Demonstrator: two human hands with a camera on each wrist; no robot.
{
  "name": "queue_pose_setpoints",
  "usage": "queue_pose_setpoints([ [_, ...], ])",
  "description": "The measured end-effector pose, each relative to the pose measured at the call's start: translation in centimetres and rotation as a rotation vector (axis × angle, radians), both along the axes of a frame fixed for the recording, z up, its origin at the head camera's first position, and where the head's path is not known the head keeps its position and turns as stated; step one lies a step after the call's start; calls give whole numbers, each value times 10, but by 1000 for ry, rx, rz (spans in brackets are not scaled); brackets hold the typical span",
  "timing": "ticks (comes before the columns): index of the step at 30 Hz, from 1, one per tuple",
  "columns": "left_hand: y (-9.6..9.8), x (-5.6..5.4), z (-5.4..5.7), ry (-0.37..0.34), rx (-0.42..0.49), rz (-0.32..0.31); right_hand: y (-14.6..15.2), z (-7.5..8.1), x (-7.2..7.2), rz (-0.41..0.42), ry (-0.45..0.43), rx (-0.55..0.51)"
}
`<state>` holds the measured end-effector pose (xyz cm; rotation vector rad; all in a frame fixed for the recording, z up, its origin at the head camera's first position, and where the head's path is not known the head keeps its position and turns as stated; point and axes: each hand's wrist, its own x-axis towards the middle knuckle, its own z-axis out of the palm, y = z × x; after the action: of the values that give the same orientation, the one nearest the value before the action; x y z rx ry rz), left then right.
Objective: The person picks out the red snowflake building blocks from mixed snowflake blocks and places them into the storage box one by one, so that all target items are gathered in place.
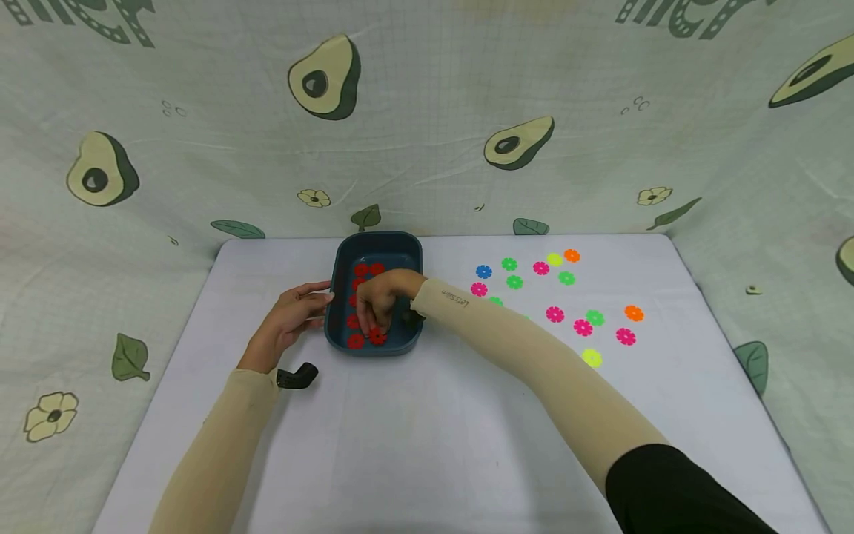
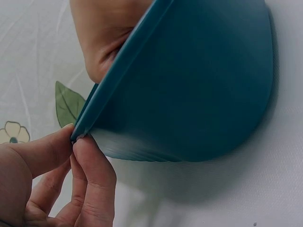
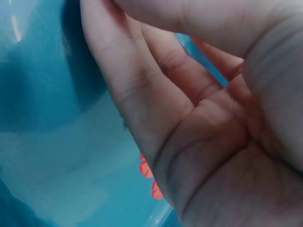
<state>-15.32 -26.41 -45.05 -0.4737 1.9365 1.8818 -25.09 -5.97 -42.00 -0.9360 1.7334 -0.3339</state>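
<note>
A dark blue-teal rectangular tub (image 1: pixel 408 341) stands at the back of the table, with several red flower-shaped pieces (image 1: pixel 356 341) in a column along its left side and back. My left hand (image 1: pixel 290 319) pinches its left rim between thumb and fingers, as the left wrist view (image 2: pixel 90 175) shows up close. My right hand (image 1: pixel 380 299) reaches down into the tub over the right wall, fingers bent. Its fingertips hold a red flower-shaped piece (image 1: pixel 377 337) close over the tub floor near the front. In the right wrist view the palm (image 3: pixel 213 156) hides that piece.
Right of the tub, several loose flower-shaped pieces lie scattered on the white table (image 1: pixel 414 445): pink (image 1: pixel 554 314), green (image 1: pixel 595 318), orange (image 1: pixel 634 313), yellow (image 1: pixel 591 357) and a blue one (image 1: pixel 483 271). My right forearm crosses over some. An avocado-print cloth (image 1: pixel 427 148) hangs behind.
</note>
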Motion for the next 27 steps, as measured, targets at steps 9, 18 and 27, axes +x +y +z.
queue_pose_setpoints([
  [9, 2, 2, 2, 13, -8, -7, 2, 2, 2, -9, 8, -18],
  [18, 3, 1, 4, 18, -12, -13, 12, 5, 0, -33, -34, -80],
  [27, 4, 4, 7, 21, -48, -13, 29, 19, -3, -106, -91, -167],
])
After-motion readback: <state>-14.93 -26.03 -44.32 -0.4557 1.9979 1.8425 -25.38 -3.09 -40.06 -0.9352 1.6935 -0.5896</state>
